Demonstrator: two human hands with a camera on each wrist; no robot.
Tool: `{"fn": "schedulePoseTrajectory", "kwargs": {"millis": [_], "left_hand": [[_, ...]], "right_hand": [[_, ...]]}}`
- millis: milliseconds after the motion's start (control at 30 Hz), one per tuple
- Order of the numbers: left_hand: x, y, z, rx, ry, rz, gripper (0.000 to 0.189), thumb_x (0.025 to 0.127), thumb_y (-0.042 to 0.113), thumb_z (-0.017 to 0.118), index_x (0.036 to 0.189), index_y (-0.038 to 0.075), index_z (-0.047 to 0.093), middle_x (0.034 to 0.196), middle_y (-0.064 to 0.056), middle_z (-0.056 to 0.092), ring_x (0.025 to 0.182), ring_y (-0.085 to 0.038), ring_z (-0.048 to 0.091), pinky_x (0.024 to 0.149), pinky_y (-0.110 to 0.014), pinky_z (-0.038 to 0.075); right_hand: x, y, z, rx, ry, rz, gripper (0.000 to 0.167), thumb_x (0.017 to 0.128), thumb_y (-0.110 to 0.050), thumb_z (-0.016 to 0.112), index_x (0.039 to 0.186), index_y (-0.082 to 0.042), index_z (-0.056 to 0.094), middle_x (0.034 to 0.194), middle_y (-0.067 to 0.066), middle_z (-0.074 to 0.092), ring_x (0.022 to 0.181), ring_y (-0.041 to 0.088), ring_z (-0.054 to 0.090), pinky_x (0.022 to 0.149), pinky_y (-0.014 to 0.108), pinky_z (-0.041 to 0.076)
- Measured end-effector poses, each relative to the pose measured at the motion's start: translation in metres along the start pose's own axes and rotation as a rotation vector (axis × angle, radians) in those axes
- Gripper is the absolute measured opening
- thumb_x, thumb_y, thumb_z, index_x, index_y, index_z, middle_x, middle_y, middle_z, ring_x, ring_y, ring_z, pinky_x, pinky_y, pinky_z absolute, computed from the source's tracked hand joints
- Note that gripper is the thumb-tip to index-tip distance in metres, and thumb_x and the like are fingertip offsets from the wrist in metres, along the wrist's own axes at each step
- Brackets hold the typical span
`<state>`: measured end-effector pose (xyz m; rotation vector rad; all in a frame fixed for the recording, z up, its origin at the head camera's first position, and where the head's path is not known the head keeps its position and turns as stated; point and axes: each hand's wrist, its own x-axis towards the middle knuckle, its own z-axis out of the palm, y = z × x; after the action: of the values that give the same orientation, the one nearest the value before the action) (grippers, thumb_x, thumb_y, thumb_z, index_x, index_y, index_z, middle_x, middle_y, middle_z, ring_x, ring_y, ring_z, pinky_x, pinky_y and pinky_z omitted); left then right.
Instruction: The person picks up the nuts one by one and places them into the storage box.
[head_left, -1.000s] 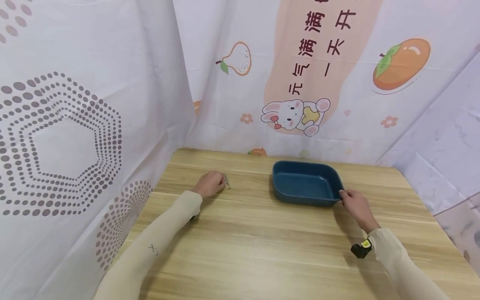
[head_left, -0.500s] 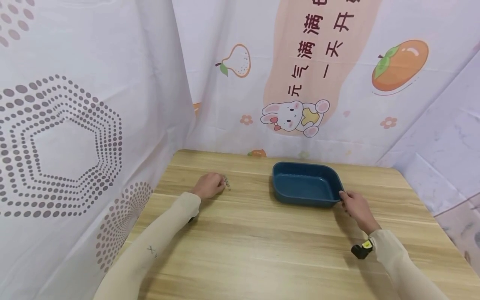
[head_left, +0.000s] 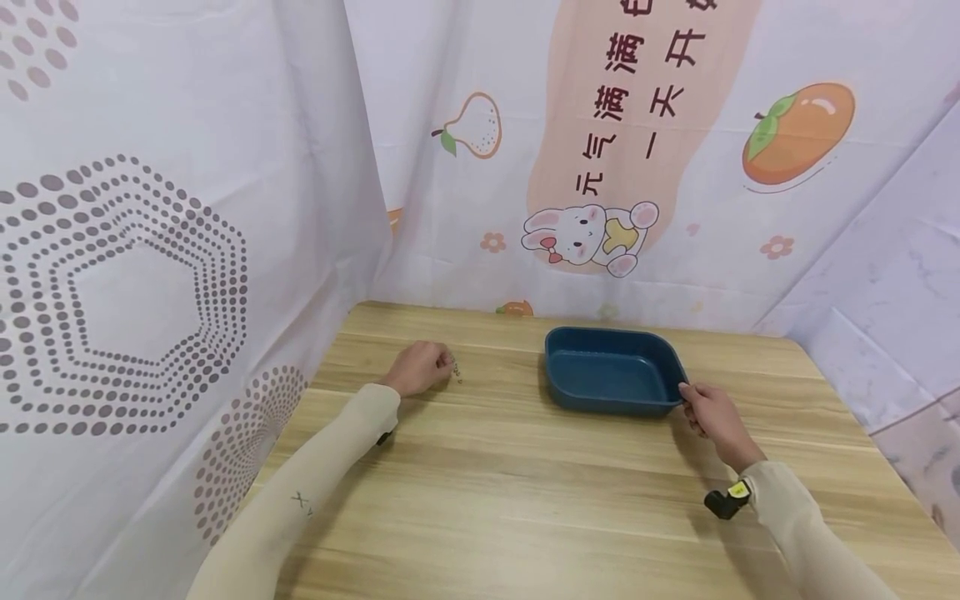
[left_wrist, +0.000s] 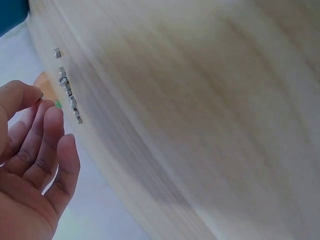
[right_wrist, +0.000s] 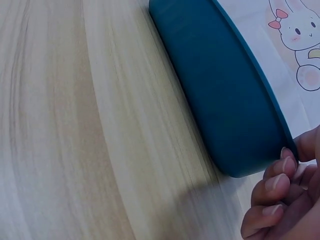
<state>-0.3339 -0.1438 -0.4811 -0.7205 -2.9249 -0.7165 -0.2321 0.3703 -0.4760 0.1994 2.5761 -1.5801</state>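
Observation:
In the left wrist view, my left hand (left_wrist: pixel 37 145) pinches a small metal nut between thumb and fingertip, the nut almost wholly hidden by the fingers. Just beyond these fingertips, several small silvery hex nuts (left_wrist: pixel 68 90) lie in a line on the wooden table. The head view shows that hand (head_left: pixel 422 367) at the table's far left, partly covering the row. On the other side, my right hand (head_left: pixel 712 417) grips the near right corner of a dark blue rectangular basin (head_left: pixel 611 408), thumb over its rim. The basin stands upright on the table, and no contents show inside.
The wood-grain table (head_left: pixel 480 500) reaches a printed white curtain (head_left: pixel 450 250) at the back. Another curtain (head_left: pixel 300 208) hangs along the left side. A black wrist device (head_left: pixel 726 502) sits at the right cuff.
My left hand has risen slightly from the row of nuts, its fingertips now raised a little. The right hand keeps its grip on the basin, which has not moved.

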Motion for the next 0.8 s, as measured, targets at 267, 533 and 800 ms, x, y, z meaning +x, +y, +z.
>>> {"fn": "schedulePoseTrajectory", "kwargs": {"millis": [267, 533, 800], "left_hand": [[0.001, 0.003, -0.003, -0.019, 0.001, -0.007, 0.008, 0.097, 0.014, 0.069, 0.093, 0.011, 0.075, 0.085, 0.003, 0.071, 0.073, -0.01, 0.062, 0.068, -0.03, 0.054], [0.001, 0.007, -0.008, -0.048, 0.002, -0.004, 0.009, 0.097, 0.014, 0.068, 0.09, 0.013, 0.074, 0.084, 0.004, 0.07, 0.07, -0.01, 0.06, 0.066, -0.029, 0.052], [0.002, 0.011, -0.01, -0.068, 0.0, 0.002, 0.009, 0.098, 0.013, 0.067, 0.092, 0.012, 0.074, 0.084, 0.004, 0.069, 0.07, -0.01, 0.061, 0.066, -0.029, 0.052]], "right_hand": [[-0.001, 0.0, 0.002, 0.0, -0.001, 0.001, 0.043, 0.113, -0.035, 0.038, 0.089, -0.001, 0.051, 0.071, -0.001, 0.045, 0.056, 0.01, 0.042, 0.052, 0.028, 0.038], [-0.001, 0.0, 0.001, 0.009, 0.006, -0.002, 0.045, 0.112, -0.036, 0.039, 0.088, 0.001, 0.052, 0.068, -0.003, 0.045, 0.055, 0.01, 0.042, 0.052, 0.027, 0.038], [0.002, 0.004, 0.002, 0.023, -0.001, 0.017, 0.043, 0.113, -0.033, 0.038, 0.087, -0.002, 0.053, 0.067, -0.003, 0.044, 0.055, 0.01, 0.041, 0.052, 0.028, 0.038]]}}
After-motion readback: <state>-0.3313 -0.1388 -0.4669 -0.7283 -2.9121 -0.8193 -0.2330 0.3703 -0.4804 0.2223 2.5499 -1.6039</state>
